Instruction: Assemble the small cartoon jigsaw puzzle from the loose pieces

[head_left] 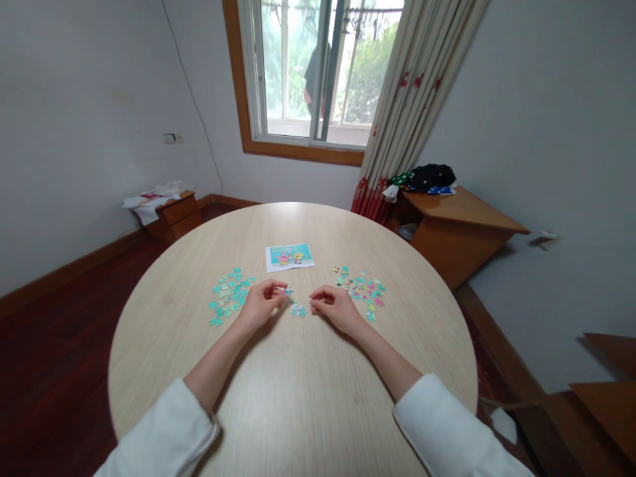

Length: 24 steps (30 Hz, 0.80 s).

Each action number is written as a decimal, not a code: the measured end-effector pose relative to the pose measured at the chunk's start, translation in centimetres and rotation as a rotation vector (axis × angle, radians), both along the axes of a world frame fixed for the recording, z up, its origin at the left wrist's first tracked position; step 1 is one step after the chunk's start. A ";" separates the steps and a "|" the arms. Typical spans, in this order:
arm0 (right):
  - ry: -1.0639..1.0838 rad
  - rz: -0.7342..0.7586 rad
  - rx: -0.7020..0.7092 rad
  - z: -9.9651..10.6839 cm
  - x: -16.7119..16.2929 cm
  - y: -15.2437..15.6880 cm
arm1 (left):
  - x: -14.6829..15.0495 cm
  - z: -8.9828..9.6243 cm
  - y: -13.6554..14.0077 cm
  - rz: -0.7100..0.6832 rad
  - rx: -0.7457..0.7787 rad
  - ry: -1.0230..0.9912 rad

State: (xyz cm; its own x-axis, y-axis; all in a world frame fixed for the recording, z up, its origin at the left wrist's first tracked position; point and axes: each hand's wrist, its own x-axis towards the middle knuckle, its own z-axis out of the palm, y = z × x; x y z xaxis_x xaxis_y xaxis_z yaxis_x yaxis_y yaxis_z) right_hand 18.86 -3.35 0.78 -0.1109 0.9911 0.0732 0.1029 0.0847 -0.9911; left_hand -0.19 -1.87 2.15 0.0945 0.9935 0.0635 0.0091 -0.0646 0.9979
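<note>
My left hand (262,303) pinches a small jigsaw puzzle piece (289,291) between thumb and fingertips, a little above the table. Just below that piece, a few joined puzzle pieces (298,310) in teal and white lie on the tabletop. My right hand (338,308) is to the right of them, its thumb and fingers drawn together; whether anything is between the tips is too small to tell. A pile of teal and pale loose pieces (229,295) spreads beside my left hand. Mixed pink, yellow and teal pieces (365,289) lie beyond my right hand.
A printed cartoon picture (290,257) lies flat past my hands on the round wooden table (303,397). Behind it are a window and a long curtain (417,86). A wooden cabinet (462,218) with cloths stands at right, a small drawer unit (179,215) at left. A person is outside.
</note>
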 end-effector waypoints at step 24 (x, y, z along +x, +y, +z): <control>-0.163 0.027 0.089 -0.8 0.4 0.3 | 0.0 -0.1 0.0 0.002 0.002 -0.035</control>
State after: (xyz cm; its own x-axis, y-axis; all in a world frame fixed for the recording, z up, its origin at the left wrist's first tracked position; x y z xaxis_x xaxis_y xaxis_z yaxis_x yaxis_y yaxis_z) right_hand 19.28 -3.08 0.02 -0.1553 0.9780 0.1393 0.2580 0.1763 -0.9499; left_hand -0.24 -1.83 2.08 0.0902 0.9935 0.0692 -0.0259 -0.0671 0.9974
